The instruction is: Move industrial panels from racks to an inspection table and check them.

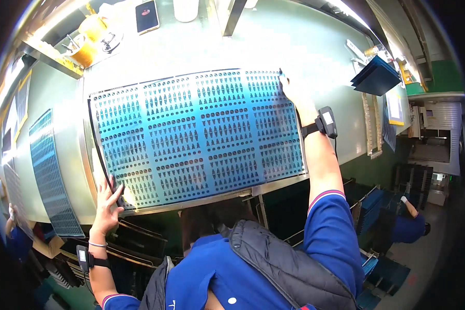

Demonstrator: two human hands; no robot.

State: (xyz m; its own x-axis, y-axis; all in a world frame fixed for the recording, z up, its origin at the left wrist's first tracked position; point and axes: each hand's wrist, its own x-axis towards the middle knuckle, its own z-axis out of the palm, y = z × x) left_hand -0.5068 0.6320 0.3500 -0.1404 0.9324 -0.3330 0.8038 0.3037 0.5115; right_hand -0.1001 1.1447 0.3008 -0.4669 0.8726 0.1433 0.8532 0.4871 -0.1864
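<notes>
A large rectangular blue panel (199,137), patterned with rows of small dark shapes, spans the bright worktable (325,57) in front of me. At its near left corner, my left hand (107,205) grips the edge, thumb and fingers about the corner. My right hand (293,92) reaches to the far right corner and holds it with bent fingers, partly hidden by the panel's edge. A dark strip runs down the panel's left side. Whether its whole underside lies on the table I cannot tell.
Another patterned blue panel (54,173) lies to the left. Dark blue boards (377,76) stand at the right. Toward the back are a phone (147,16), a white container (186,9) and an orange cup-like holder (81,50). A co-worker (409,227) is at the far right.
</notes>
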